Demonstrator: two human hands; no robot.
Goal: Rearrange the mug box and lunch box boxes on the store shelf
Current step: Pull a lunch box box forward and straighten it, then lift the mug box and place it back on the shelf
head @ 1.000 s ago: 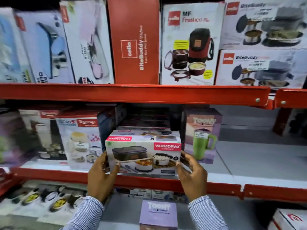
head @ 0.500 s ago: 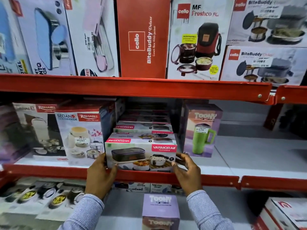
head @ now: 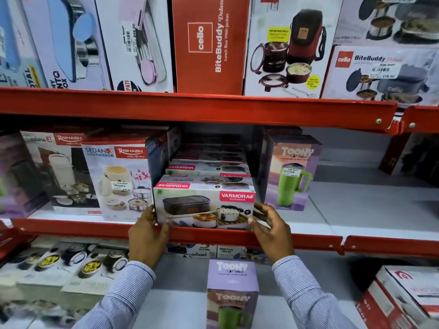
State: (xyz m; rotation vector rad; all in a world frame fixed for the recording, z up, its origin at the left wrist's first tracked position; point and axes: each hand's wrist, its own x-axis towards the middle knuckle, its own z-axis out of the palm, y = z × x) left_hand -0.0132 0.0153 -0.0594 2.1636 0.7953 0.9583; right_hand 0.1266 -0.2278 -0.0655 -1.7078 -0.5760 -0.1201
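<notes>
A Varmora lunch box box (head: 204,203) sits at the front edge of the middle shelf (head: 308,243), with more Varmora boxes (head: 209,168) stacked behind it. My left hand (head: 148,233) grips its lower left corner. My right hand (head: 270,227) touches its lower right corner with the fingers spread. A purple Toony mug box (head: 293,173) with a green tumbler picture stands just right of it on the same shelf. A second Toony mug box (head: 231,293) stands on the shelf below, between my forearms.
Rishabh Sedan lunch box boxes (head: 118,179) stand left of the Varmora box. Cello BiteBuddy boxes (head: 209,43) fill the top shelf. Grey shelf surface (head: 368,198) lies right of the mug box. More boxes (head: 403,295) sit lower right, and lunch box packs (head: 71,264) lower left.
The Varmora box has gone from being held up in front of the shelf to resting on the shelf's front edge. My right hand's fingers have loosened from its corner.
</notes>
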